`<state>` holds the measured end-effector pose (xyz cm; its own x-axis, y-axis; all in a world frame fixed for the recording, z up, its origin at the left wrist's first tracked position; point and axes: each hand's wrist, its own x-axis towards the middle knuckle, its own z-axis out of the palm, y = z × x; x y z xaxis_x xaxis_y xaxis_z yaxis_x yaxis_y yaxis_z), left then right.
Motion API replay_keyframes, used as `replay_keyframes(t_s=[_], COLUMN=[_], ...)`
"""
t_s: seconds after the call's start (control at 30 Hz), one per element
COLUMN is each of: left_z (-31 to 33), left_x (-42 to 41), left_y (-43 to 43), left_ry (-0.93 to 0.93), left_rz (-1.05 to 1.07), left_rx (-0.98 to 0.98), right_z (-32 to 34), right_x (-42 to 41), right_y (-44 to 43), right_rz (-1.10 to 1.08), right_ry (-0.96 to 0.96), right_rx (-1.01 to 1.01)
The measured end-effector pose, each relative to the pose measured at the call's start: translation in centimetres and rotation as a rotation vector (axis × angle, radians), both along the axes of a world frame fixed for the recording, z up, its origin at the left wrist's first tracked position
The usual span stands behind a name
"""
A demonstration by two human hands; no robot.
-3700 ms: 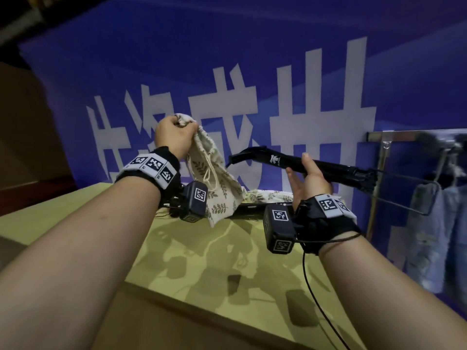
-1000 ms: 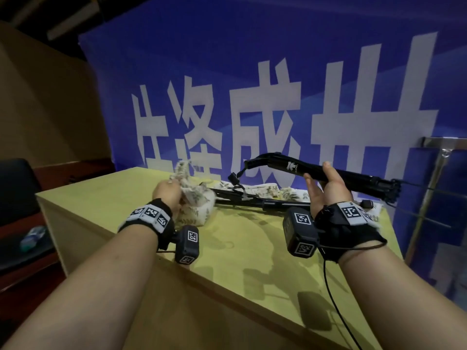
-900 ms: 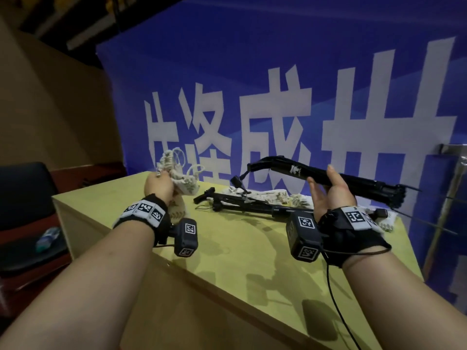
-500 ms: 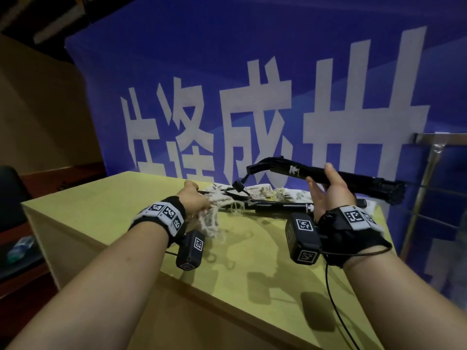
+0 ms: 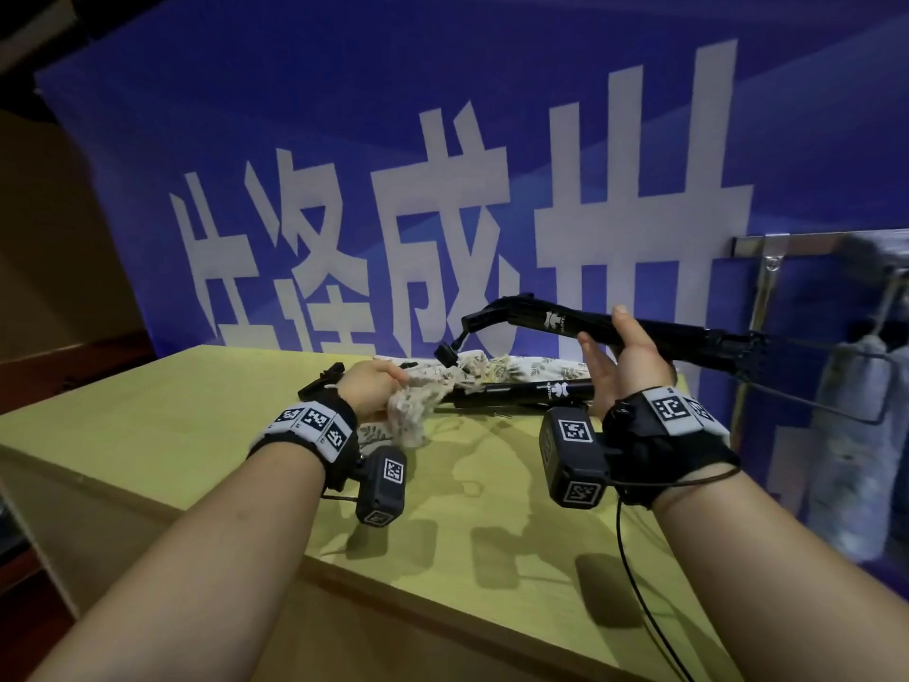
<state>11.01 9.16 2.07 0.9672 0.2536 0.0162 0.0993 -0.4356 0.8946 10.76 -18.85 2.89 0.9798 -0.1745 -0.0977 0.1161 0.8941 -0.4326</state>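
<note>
Gripping a bunched cream leaf-print pouch (image 5: 410,415), the left hand (image 5: 369,393) rests on the table (image 5: 196,411), towards its far edge. Pouch mouth crumpled; contents cannot be told. Above the table the right hand (image 5: 624,361) holds a black rod (image 5: 531,315), thumb over it, with thin wires at its right end. A second rod (image 5: 521,392) lies on the table behind the pouch, beside a flat printed cloth (image 5: 536,369).

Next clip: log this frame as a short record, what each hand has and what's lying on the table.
Left hand: grips bunched leaf-print pouch, low by the table
Right hand: holds black folded pole, raised above the table
On table: second black pole; another leaf-print cloth behind it
Backdrop: blue banner, white characters
Right edge: pale garment hanging on metal rack
</note>
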Motion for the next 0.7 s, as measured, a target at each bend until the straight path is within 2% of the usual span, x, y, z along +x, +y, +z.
replay_keyframes(t_s=[0.13, 0.27, 0.4, 0.53, 0.7], left_z=[-0.5, -0.8, -1.2, -1.3, -1.4], left_x=[-0.3, -0.7, -0.7, -1.4, -1.5], left_y=[-0.3, -0.9, -0.8, -0.1, 0.5], left_ry=[0.021, 0.000, -0.014, -0.068, -0.190], left_rz=[-0.021, -0.047, -0.108, -0.080, -0.013], left_rx=[0.144, 0.184, 0.072, -0.053, -0.235], right_z=[-0.2, -0.5, -1.1, -1.6, -4.0], right_x=[-0.4, -0.7, -0.3, 0.5, 1.6], right_y=[-0.3, 0.1, 0.8, 2.5, 5.4], right_rz=[0.000, 0.012, 0.107, 0.165, 0.323], right_ry=[0.000, 0.047, 0.051, 0.174, 0.221], right_rx=[-0.012, -0.042, -0.105, 0.055, 0.006])
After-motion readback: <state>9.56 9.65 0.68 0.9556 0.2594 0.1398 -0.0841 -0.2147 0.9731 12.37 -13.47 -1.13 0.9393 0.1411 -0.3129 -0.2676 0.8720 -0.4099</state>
